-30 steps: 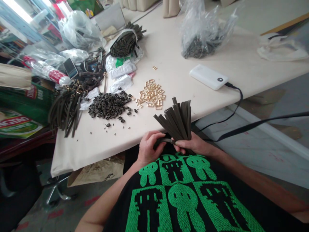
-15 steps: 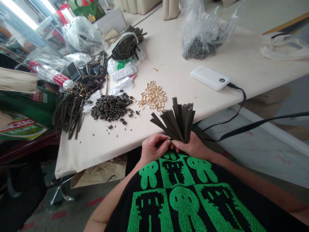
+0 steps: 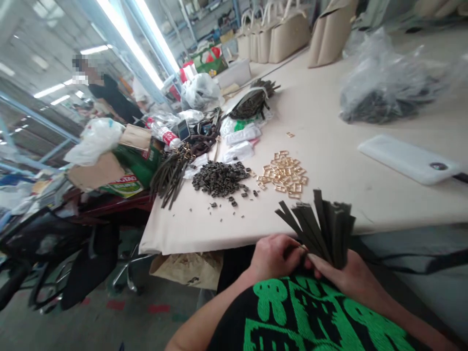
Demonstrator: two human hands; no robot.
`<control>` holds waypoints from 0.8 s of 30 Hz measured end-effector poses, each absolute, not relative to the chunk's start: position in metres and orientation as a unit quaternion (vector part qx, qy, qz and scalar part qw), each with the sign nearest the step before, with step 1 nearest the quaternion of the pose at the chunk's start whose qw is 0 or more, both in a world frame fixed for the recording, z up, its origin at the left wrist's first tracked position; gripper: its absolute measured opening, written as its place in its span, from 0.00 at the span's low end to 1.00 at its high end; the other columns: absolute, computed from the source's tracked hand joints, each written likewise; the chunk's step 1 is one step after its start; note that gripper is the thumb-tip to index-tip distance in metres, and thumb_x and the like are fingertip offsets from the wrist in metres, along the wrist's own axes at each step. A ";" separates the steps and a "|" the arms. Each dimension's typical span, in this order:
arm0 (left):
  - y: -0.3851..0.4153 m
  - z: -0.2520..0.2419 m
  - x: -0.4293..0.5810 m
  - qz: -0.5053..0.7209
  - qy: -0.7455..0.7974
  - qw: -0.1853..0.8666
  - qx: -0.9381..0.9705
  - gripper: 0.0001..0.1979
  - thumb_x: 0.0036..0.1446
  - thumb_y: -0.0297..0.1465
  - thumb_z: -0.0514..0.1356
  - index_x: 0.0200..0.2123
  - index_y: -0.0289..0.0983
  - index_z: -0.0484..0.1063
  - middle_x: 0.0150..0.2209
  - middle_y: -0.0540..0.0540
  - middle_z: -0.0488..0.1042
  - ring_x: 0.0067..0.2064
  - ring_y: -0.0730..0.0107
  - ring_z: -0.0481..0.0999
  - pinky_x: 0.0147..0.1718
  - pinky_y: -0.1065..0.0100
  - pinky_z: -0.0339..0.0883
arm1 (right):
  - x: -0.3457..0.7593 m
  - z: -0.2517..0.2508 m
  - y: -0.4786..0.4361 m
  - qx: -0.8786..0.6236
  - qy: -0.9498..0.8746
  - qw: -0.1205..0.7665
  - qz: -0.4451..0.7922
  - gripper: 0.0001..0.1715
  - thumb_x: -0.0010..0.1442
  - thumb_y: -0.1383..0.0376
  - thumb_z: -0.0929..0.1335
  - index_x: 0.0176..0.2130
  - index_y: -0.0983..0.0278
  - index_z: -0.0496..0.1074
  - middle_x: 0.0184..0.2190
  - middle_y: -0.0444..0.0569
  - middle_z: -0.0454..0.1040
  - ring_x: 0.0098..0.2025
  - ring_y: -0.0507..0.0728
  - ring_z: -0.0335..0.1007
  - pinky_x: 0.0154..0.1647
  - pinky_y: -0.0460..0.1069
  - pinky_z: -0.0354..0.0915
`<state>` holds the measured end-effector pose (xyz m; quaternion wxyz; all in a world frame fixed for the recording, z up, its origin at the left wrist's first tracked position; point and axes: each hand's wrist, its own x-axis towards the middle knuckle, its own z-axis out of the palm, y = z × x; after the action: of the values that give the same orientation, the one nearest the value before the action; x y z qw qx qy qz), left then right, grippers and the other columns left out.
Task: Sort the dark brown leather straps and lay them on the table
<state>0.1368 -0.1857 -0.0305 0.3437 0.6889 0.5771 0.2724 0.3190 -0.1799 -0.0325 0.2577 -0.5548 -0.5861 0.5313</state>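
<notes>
My right hand (image 3: 345, 278) is wrapped round a bundle of dark olive-grey straps (image 3: 331, 229), whose ends fan out above the fingers. Close against it, my left hand (image 3: 276, 256) is closed in a pinch, its fingertips meeting those of the right. A small pale spot shows at the pinch, too small to name. Both hands are in front of my chest, just off the table's near edge. Beyond them on the table lie a pile of gold metal buckles (image 3: 283, 173) and, further left, a heap of small dark loops (image 3: 221, 179).
On the table (image 3: 321, 146) are a white power bank (image 3: 405, 158), a plastic bag of dark pieces (image 3: 383, 100), a tied strap bundle (image 3: 252, 102) and hanging straps (image 3: 170, 175). Beige handbags (image 3: 281, 34) stand behind. An office chair (image 3: 91, 263) and a person (image 3: 113, 97) are at left.
The camera has swung left and up, so everything sits further right, and the person and chair come into fuller view. The hands stay together with the straps in the right one.
</notes>
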 end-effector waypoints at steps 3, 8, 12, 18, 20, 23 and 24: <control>-0.185 -0.032 0.134 0.241 0.599 0.404 0.648 0.08 0.54 0.33 0.62 0.32 0.36 0.79 0.25 0.46 0.78 0.26 0.69 0.74 0.25 0.70 0.66 | 0.317 -0.044 -0.178 -0.556 -0.604 0.254 0.511 0.18 0.50 0.50 0.68 0.19 0.59 0.72 0.15 0.49 0.73 0.18 0.60 0.70 0.19 0.52 0.66; -0.183 -0.031 0.137 0.211 0.577 0.299 0.730 0.08 0.48 0.26 0.61 0.33 0.36 0.78 0.30 0.41 0.79 0.31 0.61 0.77 0.31 0.65 0.70 | 0.311 -0.048 -0.178 -0.544 -0.647 0.281 0.454 0.16 0.50 0.54 0.68 0.18 0.59 0.70 0.15 0.48 0.72 0.19 0.60 0.69 0.19 0.52 0.65; -0.186 -0.032 0.136 0.183 0.577 0.285 0.743 0.06 0.50 0.25 0.59 0.31 0.35 0.76 0.30 0.42 0.78 0.30 0.63 0.75 0.29 0.66 0.67 | 0.307 -0.035 -0.178 -0.523 -0.647 0.285 0.477 0.15 0.51 0.55 0.67 0.20 0.61 0.71 0.16 0.48 0.73 0.20 0.58 0.68 0.21 0.50 0.65; -0.199 -0.038 0.118 0.232 0.583 0.410 0.662 0.06 0.54 0.25 0.57 0.28 0.36 0.74 0.22 0.52 0.71 0.25 0.76 0.67 0.25 0.74 0.60 | 0.311 -0.015 -0.174 -0.528 -0.585 0.260 0.558 0.17 0.55 0.56 0.66 0.24 0.65 0.74 0.18 0.47 0.74 0.21 0.54 0.69 0.26 0.48 0.66; -0.201 -0.037 0.113 0.302 0.596 0.371 0.645 0.05 0.56 0.30 0.60 0.29 0.36 0.73 0.22 0.52 0.71 0.24 0.76 0.67 0.25 0.74 0.61 | 0.313 -0.015 -0.173 -0.519 -0.574 0.273 0.572 0.16 0.55 0.57 0.66 0.25 0.65 0.74 0.19 0.47 0.74 0.21 0.53 0.69 0.26 0.47 0.66; -0.199 -0.034 0.113 0.367 0.566 0.343 0.653 0.08 0.53 0.35 0.65 0.31 0.37 0.72 0.25 0.51 0.72 0.24 0.77 0.68 0.24 0.74 0.63 | 0.313 -0.020 -0.175 -0.506 -0.567 0.281 0.587 0.13 0.54 0.58 0.67 0.27 0.65 0.74 0.21 0.47 0.75 0.21 0.53 0.69 0.24 0.47 0.66; -0.197 -0.033 0.115 0.374 0.553 0.345 0.660 0.08 0.53 0.35 0.66 0.31 0.37 0.72 0.27 0.51 0.73 0.24 0.77 0.68 0.24 0.74 0.63 | 0.312 -0.021 -0.176 -0.501 -0.571 0.277 0.588 0.13 0.54 0.58 0.67 0.27 0.65 0.74 0.20 0.47 0.75 0.21 0.53 0.69 0.24 0.47 0.65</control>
<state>0.1152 -0.1972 -0.0327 0.3452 0.6598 0.5526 0.3743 0.3119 -0.1758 -0.0214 0.2770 -0.5015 -0.5708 0.5882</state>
